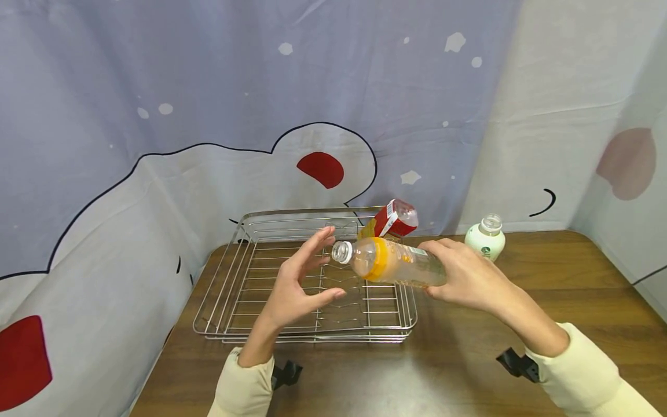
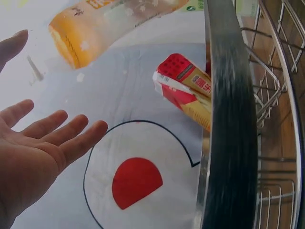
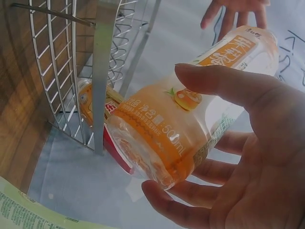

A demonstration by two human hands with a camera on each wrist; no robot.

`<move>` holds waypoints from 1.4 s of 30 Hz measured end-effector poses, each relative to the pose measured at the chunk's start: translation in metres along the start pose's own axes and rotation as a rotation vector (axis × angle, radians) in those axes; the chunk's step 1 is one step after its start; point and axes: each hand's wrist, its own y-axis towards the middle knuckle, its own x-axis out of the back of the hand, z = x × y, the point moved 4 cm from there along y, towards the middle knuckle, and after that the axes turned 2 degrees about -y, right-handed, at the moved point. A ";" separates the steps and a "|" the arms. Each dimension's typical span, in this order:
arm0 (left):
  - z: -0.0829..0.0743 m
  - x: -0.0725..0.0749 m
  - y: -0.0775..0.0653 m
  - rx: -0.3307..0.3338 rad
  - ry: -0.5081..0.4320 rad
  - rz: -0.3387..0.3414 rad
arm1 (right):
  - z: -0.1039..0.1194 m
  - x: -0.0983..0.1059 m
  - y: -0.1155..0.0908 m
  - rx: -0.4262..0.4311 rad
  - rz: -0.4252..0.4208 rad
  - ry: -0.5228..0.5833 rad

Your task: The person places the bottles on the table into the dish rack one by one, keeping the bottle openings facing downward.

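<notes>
My right hand (image 1: 471,275) grips the base end of a clear plastic drink bottle (image 1: 403,263) with an orange-banded label. The bottle lies nearly level above the wire rack (image 1: 312,336), its uncapped neck pointing left. Close to that neck is my left hand (image 1: 294,289), thumb and fingers spread around open air, holding nothing. In the left wrist view its straight fingers (image 2: 62,133) show apart from the bottle. The right wrist view shows the thumb (image 3: 224,83) across the label and the other fingers curled beneath.
A red and yellow packaged bottle (image 1: 393,220) leans at the rack's back right corner. Farther right on the wooden table (image 1: 563,301) stands a pale green bottle (image 1: 487,236) without a cap. A patterned curtain (image 1: 208,87) hangs directly behind the table.
</notes>
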 end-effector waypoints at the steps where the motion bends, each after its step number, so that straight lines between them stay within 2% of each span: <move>1: 0.000 -0.002 0.000 0.001 0.003 0.004 | 0.001 -0.001 0.000 0.001 0.001 -0.006; 8: 0.001 -0.011 0.002 0.029 0.015 0.019 | 0.006 -0.005 0.001 -0.007 0.026 -0.047; 12: 0.002 -0.015 0.004 0.001 0.010 0.032 | 0.008 -0.007 0.001 0.001 0.032 -0.086; 17: 0.000 -0.020 0.005 -0.038 0.077 0.053 | 0.010 -0.008 0.000 0.006 0.036 -0.114; 22: 0.001 -0.026 0.006 -0.024 0.124 0.072 | 0.011 -0.010 0.000 -0.003 0.051 -0.125; 32: 0.006 -0.031 0.002 -0.014 0.124 0.067 | 0.013 -0.011 -0.001 -0.018 0.070 -0.144; 42: 0.009 -0.032 -0.001 -0.050 0.127 0.054 | 0.014 -0.013 -0.002 -0.018 0.070 -0.154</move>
